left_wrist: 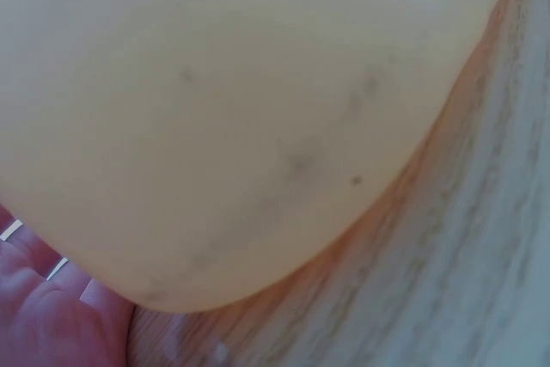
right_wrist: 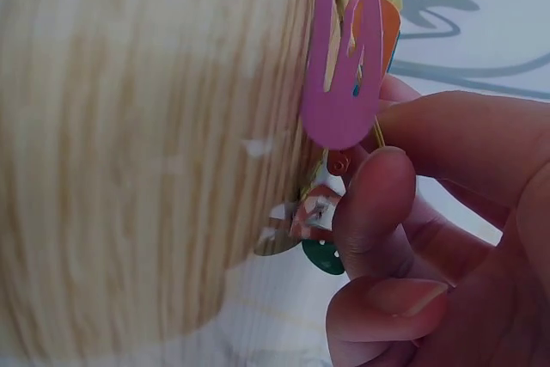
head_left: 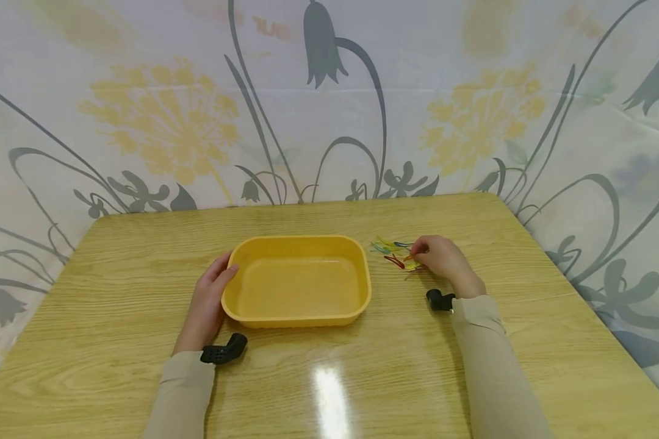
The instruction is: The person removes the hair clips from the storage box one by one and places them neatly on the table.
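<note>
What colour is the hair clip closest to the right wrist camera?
Pink; the hair clip shows best in the right wrist view, just above the right hand's fingers.

Home-like corner: wooden table (head_left: 115, 305) against floral curtain (head_left: 170, 122)

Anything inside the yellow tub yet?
No. The yellow tub shows only its bare floor. The hair clips lie on the table at the right hand; the left hand rests against the tub's side.

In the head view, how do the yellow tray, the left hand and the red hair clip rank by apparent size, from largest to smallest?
1. Yellow tray, clearly largest.
2. Left hand, resting against the tray's left side.
3. Red hair clip, thin and tiny, beside the right hand.
All lie at similar distance, so the ranking is safe.
</note>
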A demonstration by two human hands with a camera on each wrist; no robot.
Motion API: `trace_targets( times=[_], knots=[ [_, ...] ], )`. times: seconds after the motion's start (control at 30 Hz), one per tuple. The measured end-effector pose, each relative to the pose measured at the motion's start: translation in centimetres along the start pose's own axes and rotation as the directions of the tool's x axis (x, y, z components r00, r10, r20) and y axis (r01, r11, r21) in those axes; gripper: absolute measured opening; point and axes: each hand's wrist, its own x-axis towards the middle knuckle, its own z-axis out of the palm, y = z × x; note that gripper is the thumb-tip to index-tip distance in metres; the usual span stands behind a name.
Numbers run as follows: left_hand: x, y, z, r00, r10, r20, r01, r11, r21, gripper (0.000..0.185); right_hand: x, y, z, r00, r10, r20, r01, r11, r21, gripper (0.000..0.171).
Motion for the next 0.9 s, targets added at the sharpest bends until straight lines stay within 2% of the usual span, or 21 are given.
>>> trace_targets(
  times=[0.17, 0.53, 0.77, 0.9],
  knots=[
    [0.0, 0.0, 0.0, 1.000, -0.002, 0.003, 0.002, 1.000, 0.009, 0.051, -0.1, 0.1, 0.0, 1.000, 0.015, 0.018, -0.015, 1.000, 0.012, 0.012],
    [0.1, 0.3, 0.2, 1.000, 0.006, 0.002, -0.006, 1.000, 0.004, 0.052, -0.2, -0.3, -1.0, 0.999, 0.035, -0.014, -0.034, 0.999, 0.017, 0.018],
    [0.1, 0.2, 0.3, 1.000, 0.006, 0.005, -0.006, 1.000, -0.009, 0.052, -1.3, -0.8, -1.8, 0.997, 0.077, -0.023, -0.077, 0.997, 0.030, 0.024],
    [0.0, 0.1, 0.2, 1.000, 0.011, 0.003, -0.011, 1.000, -0.015, 0.052, -2.0, -1.4, -2.0, 0.997, 0.067, -0.043, -0.065, 0.997, 0.049, 0.026]
  ],
)
